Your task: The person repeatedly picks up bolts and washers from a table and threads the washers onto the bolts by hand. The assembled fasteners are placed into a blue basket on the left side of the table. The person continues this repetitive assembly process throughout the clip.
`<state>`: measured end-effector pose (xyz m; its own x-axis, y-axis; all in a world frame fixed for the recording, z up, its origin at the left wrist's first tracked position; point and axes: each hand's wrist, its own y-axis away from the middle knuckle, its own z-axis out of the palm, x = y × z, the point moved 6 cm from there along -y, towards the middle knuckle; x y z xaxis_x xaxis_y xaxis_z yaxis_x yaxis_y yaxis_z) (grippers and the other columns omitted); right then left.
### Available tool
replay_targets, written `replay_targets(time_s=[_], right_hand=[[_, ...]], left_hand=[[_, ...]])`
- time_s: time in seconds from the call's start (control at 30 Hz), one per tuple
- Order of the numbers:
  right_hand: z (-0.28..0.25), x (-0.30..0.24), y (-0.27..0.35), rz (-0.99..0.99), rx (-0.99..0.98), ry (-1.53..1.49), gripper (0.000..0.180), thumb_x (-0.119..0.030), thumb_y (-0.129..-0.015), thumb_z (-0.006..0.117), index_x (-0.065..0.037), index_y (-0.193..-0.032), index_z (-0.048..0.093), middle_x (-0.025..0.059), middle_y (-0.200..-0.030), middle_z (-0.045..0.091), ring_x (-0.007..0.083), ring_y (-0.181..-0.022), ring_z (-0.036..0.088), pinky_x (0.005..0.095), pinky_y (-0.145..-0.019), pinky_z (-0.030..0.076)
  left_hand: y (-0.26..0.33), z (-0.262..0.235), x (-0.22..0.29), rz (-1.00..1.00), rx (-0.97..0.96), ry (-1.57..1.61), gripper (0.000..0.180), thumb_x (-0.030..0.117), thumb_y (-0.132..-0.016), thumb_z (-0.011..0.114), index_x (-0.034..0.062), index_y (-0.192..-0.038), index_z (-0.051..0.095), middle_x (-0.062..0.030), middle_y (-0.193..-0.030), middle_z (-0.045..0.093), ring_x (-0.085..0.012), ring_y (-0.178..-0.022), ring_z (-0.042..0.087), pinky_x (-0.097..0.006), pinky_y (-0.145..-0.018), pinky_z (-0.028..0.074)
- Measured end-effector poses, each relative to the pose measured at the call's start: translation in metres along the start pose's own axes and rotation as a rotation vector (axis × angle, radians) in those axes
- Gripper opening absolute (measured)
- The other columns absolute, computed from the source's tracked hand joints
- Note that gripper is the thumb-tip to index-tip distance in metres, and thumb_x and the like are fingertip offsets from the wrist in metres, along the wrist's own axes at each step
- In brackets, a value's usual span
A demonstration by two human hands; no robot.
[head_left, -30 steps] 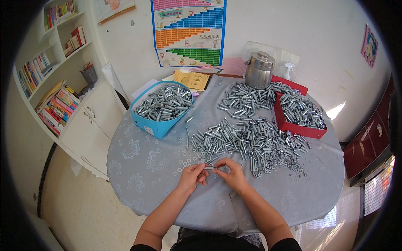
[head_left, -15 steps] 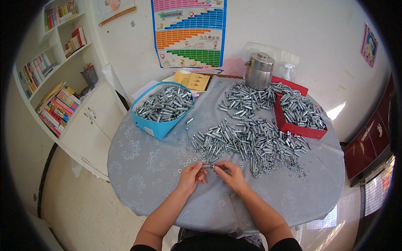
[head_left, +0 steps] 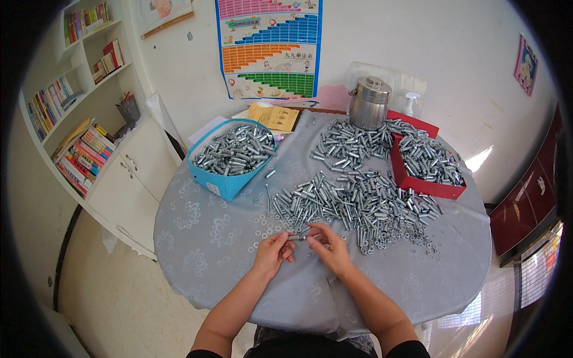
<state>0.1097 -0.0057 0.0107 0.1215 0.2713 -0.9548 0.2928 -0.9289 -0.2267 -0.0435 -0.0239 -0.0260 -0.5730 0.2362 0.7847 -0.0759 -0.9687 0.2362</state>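
Head view: left hand (head_left: pixel 271 253) pinches one end of a small metal bolt (head_left: pixel 296 237); right hand (head_left: pixel 330 250) closes fingertips on its other end, just above the grey tablecloth (head_left: pixel 203 238). Loose washers (head_left: pixel 262 224) lie just beyond the grip, the big bolt pile (head_left: pixel 352 200) beyond and to its right. Judgement: keep the bolt level between both pinches and turn with fingertips only. The blue box (head_left: pixel 230 158) sits far up-left of the grip, the red tray (head_left: pixel 427 164) far up-right.

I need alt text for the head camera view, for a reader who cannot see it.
Two bare hands, left hand and right hand, hold one small silver metal bolt between them over a round grey-clothed table. Behind lies a heap of silver bolts.
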Motion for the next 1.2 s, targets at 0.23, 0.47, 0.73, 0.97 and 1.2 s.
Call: replay_targets(time_s=[0.23,0.47,0.73,0.97,1.2], right_hand=[[0.004,0.004,0.003,0.020,-0.025,0.133,0.020,-0.017,-0.085,0.058,-0.002,-0.097,0.054,0.0101,-0.078,0.062,0.0170,-0.068,0.060,0.0277,-0.062,0.047],[0.000,0.005,0.003,0.131,-0.038,0.207,0.019,-0.017,-0.088,0.051,-0.002,-0.097,0.055,0.0088,-0.080,0.061,0.0162,-0.069,0.059,0.0274,-0.062,0.046],[0.002,0.005,0.001,-0.021,0.072,0.048,0.017,-0.010,-0.082,0.059,-0.003,-0.098,0.058,0.0094,-0.084,0.062,0.0167,-0.071,0.060,0.0259,-0.062,0.047],[0.010,-0.019,0.000,-0.361,0.044,0.577,0.018,-0.015,-0.073,0.066,-0.005,-0.087,0.064,0.0071,-0.084,0.062,0.0223,-0.079,0.057,0.0304,-0.067,0.046],[0.031,-0.017,-0.001,-0.341,-0.008,0.786,0.024,-0.023,-0.068,0.069,-0.007,-0.086,0.064,0.0065,-0.080,0.061,0.0240,-0.077,0.055,0.0343,-0.068,0.042]], left_hand=[[0.002,0.005,0.001,0.011,-0.023,-0.066,0.026,0.020,-0.090,0.050,-0.0030,-0.097,0.059,-0.0071,-0.071,0.057,-0.0088,-0.048,0.046,-0.027,-0.046,0.048],[0.004,0.009,0.003,0.045,-0.041,-0.105,0.025,0.019,-0.090,0.049,-0.0026,-0.098,0.059,-0.0074,-0.072,0.057,-0.0088,-0.048,0.046,-0.028,-0.046,0.048],[-0.001,-0.004,0.004,0.083,0.051,-0.013,0.026,0.021,-0.090,0.050,-0.0021,-0.099,0.058,-0.0063,-0.071,0.057,-0.0090,-0.049,0.046,-0.027,-0.047,0.048],[-0.001,-0.018,0.031,0.215,0.131,0.082,0.026,0.022,-0.090,0.051,-0.0015,-0.099,0.058,-0.0050,-0.071,0.057,-0.0083,-0.050,0.047,-0.027,-0.047,0.047],[-0.002,-0.016,0.021,0.150,0.129,0.054,0.026,0.022,-0.089,0.052,-0.0014,-0.098,0.058,-0.0065,-0.072,0.059,-0.0091,-0.049,0.047,-0.027,-0.047,0.047]])
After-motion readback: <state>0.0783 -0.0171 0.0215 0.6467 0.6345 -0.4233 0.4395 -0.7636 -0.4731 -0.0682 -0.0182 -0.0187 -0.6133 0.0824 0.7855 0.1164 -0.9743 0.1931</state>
